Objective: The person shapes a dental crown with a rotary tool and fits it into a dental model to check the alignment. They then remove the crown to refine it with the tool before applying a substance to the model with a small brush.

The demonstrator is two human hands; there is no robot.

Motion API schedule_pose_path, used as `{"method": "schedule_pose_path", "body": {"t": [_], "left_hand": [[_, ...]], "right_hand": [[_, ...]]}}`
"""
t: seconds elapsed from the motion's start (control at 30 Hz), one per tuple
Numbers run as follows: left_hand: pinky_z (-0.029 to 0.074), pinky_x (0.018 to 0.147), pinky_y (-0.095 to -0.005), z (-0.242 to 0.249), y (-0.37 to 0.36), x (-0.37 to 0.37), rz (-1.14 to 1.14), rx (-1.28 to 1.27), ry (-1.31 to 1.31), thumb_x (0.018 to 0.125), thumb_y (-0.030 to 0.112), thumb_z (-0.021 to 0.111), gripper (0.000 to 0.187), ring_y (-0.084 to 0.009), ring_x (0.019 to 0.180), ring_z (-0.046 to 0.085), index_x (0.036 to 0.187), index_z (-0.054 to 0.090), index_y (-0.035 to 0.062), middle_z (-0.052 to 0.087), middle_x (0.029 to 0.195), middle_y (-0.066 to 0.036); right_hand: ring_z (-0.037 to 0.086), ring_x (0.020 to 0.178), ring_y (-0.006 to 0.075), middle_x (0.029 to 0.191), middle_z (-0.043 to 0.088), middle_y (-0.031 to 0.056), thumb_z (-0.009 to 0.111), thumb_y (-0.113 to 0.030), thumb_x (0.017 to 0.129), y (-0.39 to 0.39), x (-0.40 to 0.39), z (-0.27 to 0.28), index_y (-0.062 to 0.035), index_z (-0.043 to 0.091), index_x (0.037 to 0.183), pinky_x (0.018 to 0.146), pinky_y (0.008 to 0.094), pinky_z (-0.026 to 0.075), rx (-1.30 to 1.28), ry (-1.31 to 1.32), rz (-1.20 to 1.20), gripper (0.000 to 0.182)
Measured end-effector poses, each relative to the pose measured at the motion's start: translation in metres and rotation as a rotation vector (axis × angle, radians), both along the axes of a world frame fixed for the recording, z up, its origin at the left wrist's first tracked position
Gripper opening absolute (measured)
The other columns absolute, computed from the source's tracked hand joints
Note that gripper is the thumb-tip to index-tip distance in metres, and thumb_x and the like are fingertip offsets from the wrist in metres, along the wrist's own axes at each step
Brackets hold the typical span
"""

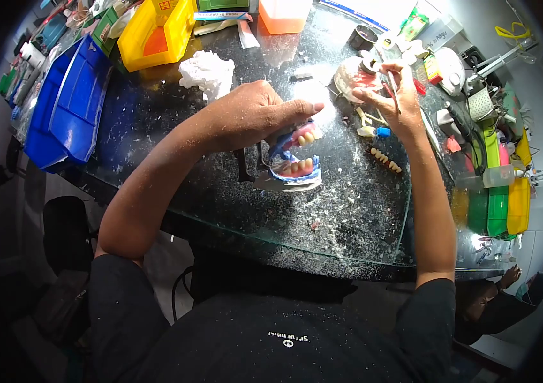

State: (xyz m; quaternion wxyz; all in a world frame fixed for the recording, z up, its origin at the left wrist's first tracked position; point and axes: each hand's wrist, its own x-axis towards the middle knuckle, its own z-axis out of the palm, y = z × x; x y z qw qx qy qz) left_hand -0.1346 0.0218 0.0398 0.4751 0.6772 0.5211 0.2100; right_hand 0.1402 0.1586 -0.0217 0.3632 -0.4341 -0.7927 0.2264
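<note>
My left hand (pixel 265 113) is closed on the upper part of a dental articulator (pixel 246 167), whose jaws are parted. Pink gum with pale teeth and blue material shows on its upper part (pixel 303 135) and on its lower part (pixel 298 170), above a white plaster base. At the right, my right hand (pixel 394 96) holds a thin tool (pixel 392 86) between its fingers. It is beside a pink and white dental model (pixel 352 78) and a small dark round cup (pixel 369 64). Just below that hand lie a blue-ended piece (pixel 382 132) and a strip of teeth (pixel 385 160).
Crumpled white tissue (pixel 207 75) lies behind my left arm. A blue bin (pixel 70 105) and a yellow bin (pixel 156 32) stand at the left and back. White debris covers the dark table (pixel 233 210). Another person (pixel 507 306) is at the lower right.
</note>
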Motion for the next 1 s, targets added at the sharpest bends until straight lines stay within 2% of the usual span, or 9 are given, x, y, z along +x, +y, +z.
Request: {"method": "schedule_pose_path", "body": {"t": [0.1,0.2,0.33,0.37,0.47,0.53,0.6,0.77,1.0], "left_hand": [[0.034,0.050,-0.0241,-0.012,0.005,-0.004,0.041,-0.041,0.054,0.097,0.050,0.048,0.057,-0.0064,0.052,0.040,0.084,0.073,0.0013,0.051,0.058,0.002],[0.039,0.055,-0.0236,-0.021,0.004,-0.005,0.100,0.037,-0.204,0.097,0.054,0.043,0.062,-0.0070,0.055,0.046,0.083,0.072,0.0008,0.056,0.063,0.001],[0.042,0.081,-0.0257,-0.010,-0.012,-0.010,0.295,0.156,-0.461,0.098,0.057,0.040,0.061,-0.0079,0.073,0.053,0.088,0.066,0.0028,0.058,0.074,0.001],[0.042,0.091,-0.0300,-0.016,-0.013,-0.015,0.250,0.174,-0.466,0.096,0.065,0.027,0.073,-0.0168,0.096,0.060,0.097,0.066,0.0033,0.067,0.100,-0.012],[0.041,0.092,-0.0298,-0.017,-0.032,-0.016,0.256,0.231,-0.603,0.097,0.063,0.027,0.072,-0.0166,0.099,0.058,0.095,0.064,0.0019,0.066,0.106,-0.013],[0.040,0.094,-0.0302,-0.031,-0.041,-0.019,0.287,0.237,-0.887,0.100,0.052,0.030,0.063,-0.0170,0.104,0.058,0.110,0.061,-0.0013,0.064,0.112,-0.012],[0.039,0.097,-0.0309,-0.040,-0.055,-0.014,0.422,0.250,-1.172,0.102,0.046,0.031,0.057,-0.0173,0.108,0.057,0.118,0.057,-0.0027,0.062,0.115,-0.012],[0.033,0.107,-0.0356,-0.049,-0.077,-0.002,0.538,0.348,-1.159,0.103,0.040,0.032,0.054,-0.0186,0.120,0.051,0.134,0.043,-0.0033,0.054,0.129,-0.010],[0.026,0.110,-0.0380,-0.057,-0.077,-0.004,0.543,0.424,-1.013,0.104,0.039,0.029,0.055,-0.0198,0.129,0.043,0.138,0.040,-0.0029,0.048,0.137,-0.012]], "right_hand": [[0.055,0.107,0.0236,0.113,0.057,0.0176,0.090,-0.040,0.062,-0.001,-0.002,0.002,0.0045,0.045,0.119,0.095,0.0338,0.044,-0.038,0.021,0.017,0.085],[0.056,0.104,0.0208,0.111,0.058,0.0157,0.090,-0.037,0.063,-0.015,-0.002,0.014,0.0039,0.045,0.119,0.092,0.0321,0.046,-0.149,0.035,0.049,0.082],[0.054,0.105,0.0192,0.109,0.057,0.0117,0.090,-0.030,0.062,-0.030,0.010,0.020,-0.0013,0.046,0.120,0.096,0.0316,0.042,-0.175,0.051,0.150,0.078],[0.052,0.109,0.0193,0.109,0.056,0.0102,0.090,-0.028,0.063,-0.036,0.014,0.022,-0.0019,0.046,0.120,0.099,0.0320,0.039,-0.081,0.034,0.167,0.077],[0.052,0.109,0.0185,0.108,0.058,0.0083,0.076,-0.019,0.081,-0.053,0.031,0.035,-0.0025,0.048,0.120,0.098,0.0322,0.040,-0.043,0.067,0.108,0.051],[0.056,0.102,0.0192,0.104,0.060,0.0099,0.064,-0.014,0.089,-0.049,0.058,0.027,-0.0036,0.052,0.116,0.092,0.0335,0.043,-0.149,0.084,-0.032,0.031],[0.057,0.089,0.0259,0.093,0.060,0.0129,0.059,-0.012,0.090,-0.055,0.073,0.028,-0.0035,0.058,0.107,0.081,0.0345,0.045,0.242,-0.298,-0.144,0.019],[0.053,0.087,0.0281,0.090,0.059,0.0124,0.058,-0.006,0.089,-0.067,0.090,0.015,-0.0033,0.063,0.102,0.079,0.0365,0.042,0.320,-0.434,-0.162,0.015],[0.053,0.084,0.0277,0.090,0.060,0.0117,0.057,-0.003,0.089,-0.076,0.089,0.018,-0.0027,0.064,0.101,0.077,0.0365,0.042,0.462,-0.426,-0.083,0.014]]}}
